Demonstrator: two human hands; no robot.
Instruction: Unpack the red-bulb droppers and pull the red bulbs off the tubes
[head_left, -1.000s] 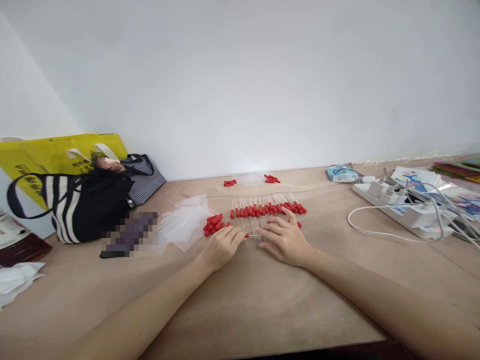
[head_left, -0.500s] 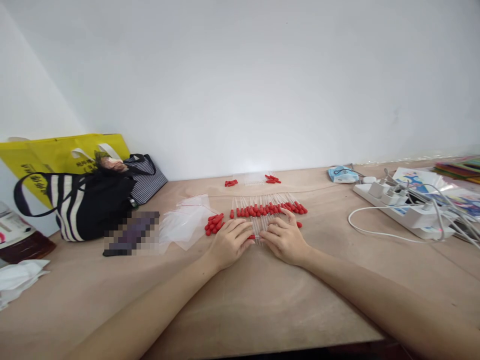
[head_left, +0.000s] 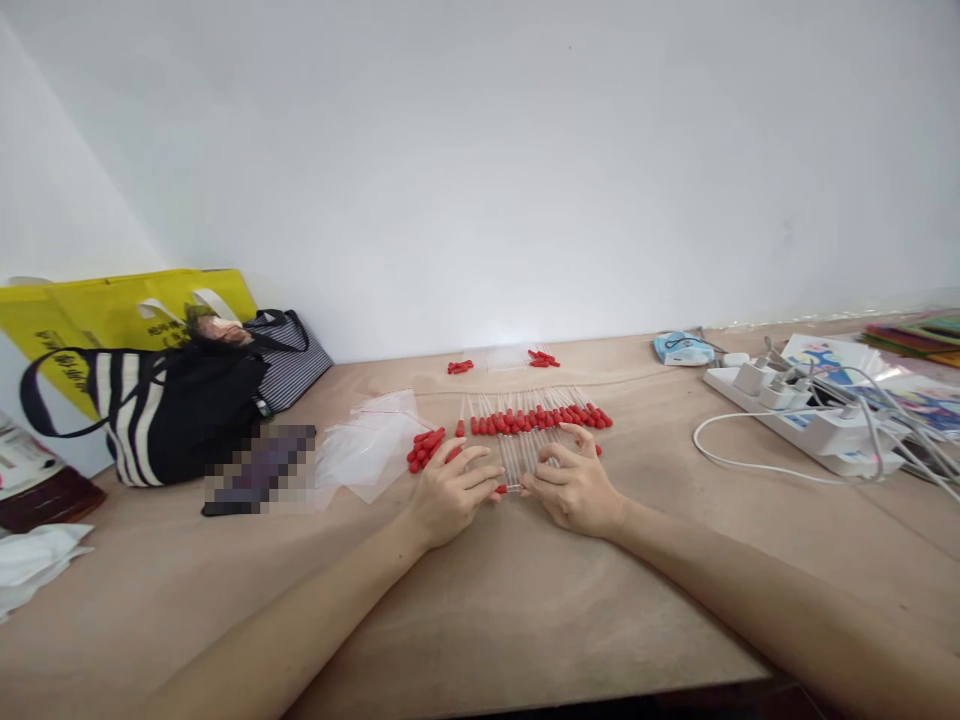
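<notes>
The left hand and right hand hide parts of the clear tubes lying between and beneath them, and both forearms run out of the picture. A dark item is blurred into blocks, while the bottle is cut off by the left edge.

The wooden table meets a plain pale wall. A yellow bag, a black bag and a striped bag stand at the left; a blue mask and a white power strip with plugs and cables lie at the right.

One red-ended tube lies crosswise between the two hands, near the bare tubes' closer ends. The left fingers are closed on its red end and the right thumb and forefinger appear to pinch the clear end, though the contact is too small to be sure. Just beyond the hands stretches a row of red-ended tubes; a pile of red caps sits by the left hand, next to clear plastic bags.
</notes>
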